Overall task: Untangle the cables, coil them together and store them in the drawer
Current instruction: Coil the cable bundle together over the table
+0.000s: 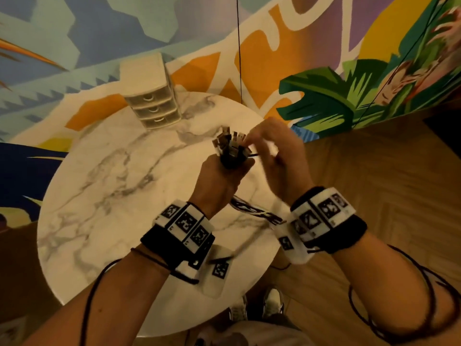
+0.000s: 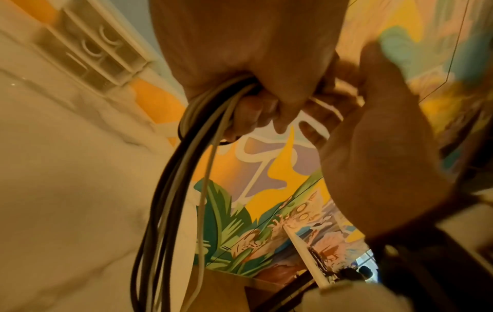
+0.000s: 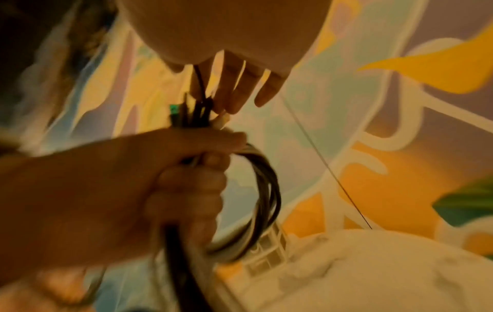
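From my remote seat, I take the round marble table (image 1: 104,186) as my landmark. One table, and at its far edge one small white drawer unit (image 1: 152,96) with three drawers, all of them closed as far as I can see.

Above the table's right half, well clear of the drawer unit, my left hand (image 1: 219,176) is clenched round the cable bundle (image 2: 170,190), fist upright, with the plug ends (image 1: 230,141) fanning out of the top. The cables hang from the underside of the fist in long loops of black, grey and white; I make out roughly five or six strands in the left wrist view but cannot count them exactly, and the plugs are too blurred to number. A length of the bundle trails back across the table's near edge between my wrists.

My right hand (image 1: 272,156) is just beside the plugs, fingertips (image 3: 229,105) pinching at one of the ends; the motion blur keeps me from saying which cable it has.

My judgement on progress: the untangling looks largely done, since the strands run side by side rather than knotted. Coiling is under way, with the ends gathered but the loops loose. Storing is not yet begun: a drawer must be opened and the coil put inside.
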